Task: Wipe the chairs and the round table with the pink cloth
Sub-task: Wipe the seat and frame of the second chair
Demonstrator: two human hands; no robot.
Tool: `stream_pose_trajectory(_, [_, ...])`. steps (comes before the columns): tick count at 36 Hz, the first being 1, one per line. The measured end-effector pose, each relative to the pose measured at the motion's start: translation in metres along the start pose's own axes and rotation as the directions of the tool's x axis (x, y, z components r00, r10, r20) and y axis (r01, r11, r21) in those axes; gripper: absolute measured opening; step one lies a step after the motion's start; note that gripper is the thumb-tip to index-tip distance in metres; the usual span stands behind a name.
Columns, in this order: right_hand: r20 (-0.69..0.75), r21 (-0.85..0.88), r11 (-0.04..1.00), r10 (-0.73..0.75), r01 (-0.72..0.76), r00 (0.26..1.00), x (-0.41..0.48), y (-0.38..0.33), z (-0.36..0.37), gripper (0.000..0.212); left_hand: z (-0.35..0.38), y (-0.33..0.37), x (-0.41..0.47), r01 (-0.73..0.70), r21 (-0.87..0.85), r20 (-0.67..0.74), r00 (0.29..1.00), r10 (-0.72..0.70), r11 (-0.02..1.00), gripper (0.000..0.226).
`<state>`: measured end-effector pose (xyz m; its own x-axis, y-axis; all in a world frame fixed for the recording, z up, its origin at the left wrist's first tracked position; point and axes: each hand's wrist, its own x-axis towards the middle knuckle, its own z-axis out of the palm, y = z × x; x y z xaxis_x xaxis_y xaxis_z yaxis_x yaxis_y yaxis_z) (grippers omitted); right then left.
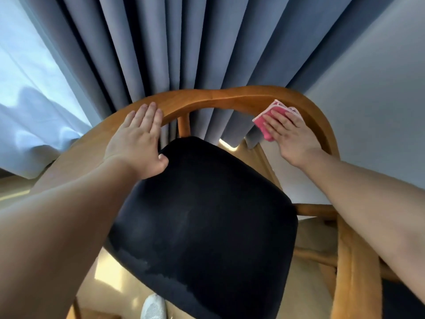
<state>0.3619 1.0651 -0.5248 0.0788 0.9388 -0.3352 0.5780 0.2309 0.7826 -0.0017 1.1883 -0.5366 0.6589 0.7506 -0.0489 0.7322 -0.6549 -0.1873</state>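
Bare forearm; folded pink cloth beyond

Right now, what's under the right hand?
The folded pink cloth lies under the right hand, pressed flat onto the chair's curved wooden rail. The rail's surface beneath the cloth is covered, so it cannot be seen.

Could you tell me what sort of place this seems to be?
Probably a home or hotel room, beside a window: heavy blue curtains, a bright white sheer curtain, and a wooden chair with a dark padded seat.
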Motion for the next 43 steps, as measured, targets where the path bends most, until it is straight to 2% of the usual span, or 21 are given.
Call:
stream_pose_trajectory(8, [0.311, -0.042, 0.997, 0.070, -0.060, 0.948, -0.078, -0.008, 0.032, 0.059, -0.007, 0.001, -0.003, -0.002, -0.028, 0.019, 1.000, 0.003, 1.000, 0.102])
stream_pose_trajectory(16, [0.410, 0.110, 0.985, 0.076, -0.132, 0.909, -0.126, -0.024, 0.037, 0.056, -0.005, -0.001, -0.004, -0.016, -0.058, 0.004, 1.000, 0.016, 0.998, 0.102])
stream_pose_trajectory(19, [0.417, 0.172, 0.969, 0.090, -0.176, 0.905, -0.131, -0.030, 0.030, 0.056, -0.003, -0.002, -0.003, -0.011, -0.072, 0.008, 1.000, 0.012, 0.997, 0.100])
stream_pose_trajectory(25, [0.334, 0.320, 0.911, 0.147, -0.259, 0.931, -0.123, -0.028, 0.009, 0.055, -0.009, -0.001, -0.003, 0.021, -0.178, 0.057, 0.998, -0.011, 0.984, 0.097])
stream_pose_trajectory(29, [0.258, 0.441, 0.853, 0.176, -0.278, 0.950, -0.122, -0.016, -0.021, 0.042, -0.027, -0.001, -0.015, -0.024, -0.192, 0.058, 0.998, 0.036, 0.981, 0.091])
stream_pose_trajectory(36, [0.164, 0.708, 0.651, 0.227, -0.275, 0.960, -0.139, 0.030, -0.100, 0.049, -0.111, 0.007, -0.042, -0.176, -0.332, -0.032, 0.984, 0.175, 0.927, 0.076])
stream_pose_trajectory(41, [0.006, 0.904, 0.399, 0.350, -0.155, 0.937, -0.184, 0.054, -0.167, 0.040, -0.201, 0.023, -0.070, -0.222, -0.525, -0.082, 0.974, 0.211, 0.822, 0.060])
stream_pose_trajectory(43, [0.021, 0.961, 0.242, 0.415, -0.133, 0.909, -0.211, 0.059, -0.199, 0.037, -0.238, 0.034, -0.087, -0.257, -0.595, -0.135, 0.966, 0.220, 0.761, 0.053])
